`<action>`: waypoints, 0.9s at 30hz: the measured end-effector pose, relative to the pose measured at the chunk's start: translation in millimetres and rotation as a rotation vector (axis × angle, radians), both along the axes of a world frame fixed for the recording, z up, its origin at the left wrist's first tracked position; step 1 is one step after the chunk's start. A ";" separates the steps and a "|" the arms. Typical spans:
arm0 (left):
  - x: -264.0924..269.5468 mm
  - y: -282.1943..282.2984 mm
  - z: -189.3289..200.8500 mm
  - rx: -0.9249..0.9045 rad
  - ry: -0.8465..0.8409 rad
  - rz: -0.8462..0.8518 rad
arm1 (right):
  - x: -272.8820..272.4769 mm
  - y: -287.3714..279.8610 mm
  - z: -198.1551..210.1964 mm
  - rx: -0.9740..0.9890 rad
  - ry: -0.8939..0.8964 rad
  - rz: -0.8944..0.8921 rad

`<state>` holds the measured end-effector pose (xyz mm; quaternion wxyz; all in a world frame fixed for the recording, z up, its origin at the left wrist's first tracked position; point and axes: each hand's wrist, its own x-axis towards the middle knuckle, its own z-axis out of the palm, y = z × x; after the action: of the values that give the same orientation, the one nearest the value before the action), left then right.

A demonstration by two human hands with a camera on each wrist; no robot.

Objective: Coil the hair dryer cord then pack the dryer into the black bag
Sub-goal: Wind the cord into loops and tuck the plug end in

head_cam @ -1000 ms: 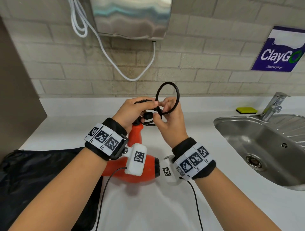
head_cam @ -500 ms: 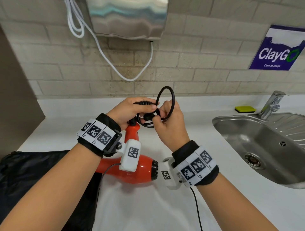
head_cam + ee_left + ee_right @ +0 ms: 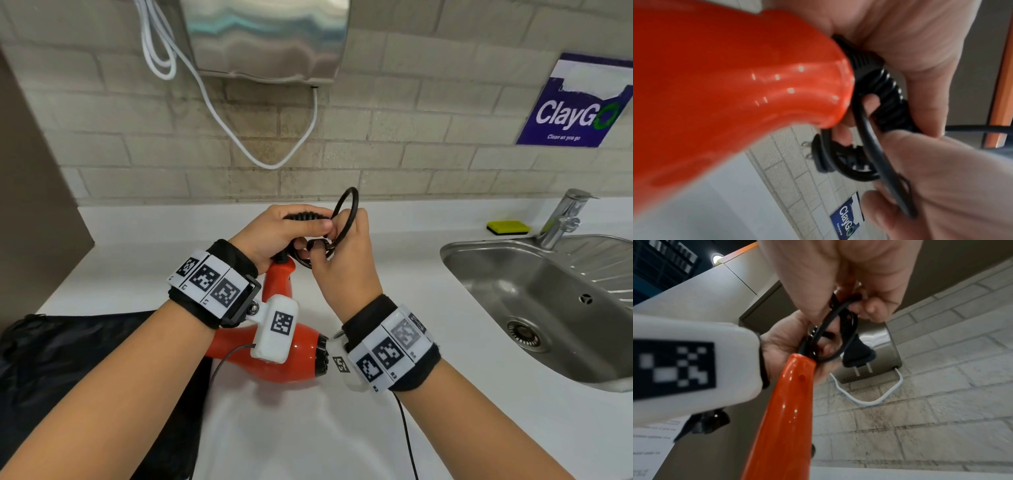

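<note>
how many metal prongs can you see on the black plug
2: both prongs stick out side by side from the plug, hanging below the right hand; nothing suggests more.

The orange hair dryer (image 3: 291,356) lies barrel-down on the white counter, handle pointing up and away; its black cord (image 3: 346,219) is gathered in small loops at the handle's end, the two-pin plug (image 3: 858,356) hanging free; the black bag (image 3: 68,363) lies flat, left of the dryer.

Pantry washroom: sink (image 3: 534,301), wall hand-dryer (image 3: 267,37).
</note>
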<state>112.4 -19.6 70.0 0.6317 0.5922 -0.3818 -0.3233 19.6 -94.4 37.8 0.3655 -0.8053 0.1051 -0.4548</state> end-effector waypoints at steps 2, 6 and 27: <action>1.0 0.2 -1.0 0.014 -0.007 -0.033 | 3.9 -4.3 -2.5 0.065 -0.006 -0.027; 4.7 1.3 -0.2 0.060 -0.033 -0.119 | 7.2 -15.3 -3.0 0.091 0.103 0.001; 1.4 -0.1 1.8 0.018 -0.066 0.135 | -15.9 -42.1 -15.2 -0.197 0.343 0.188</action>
<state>113.9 -19.6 71.7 0.6339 0.6326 -0.3585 -0.2636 3.6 -136.5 22.6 0.3027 -0.9089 0.0454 -0.2832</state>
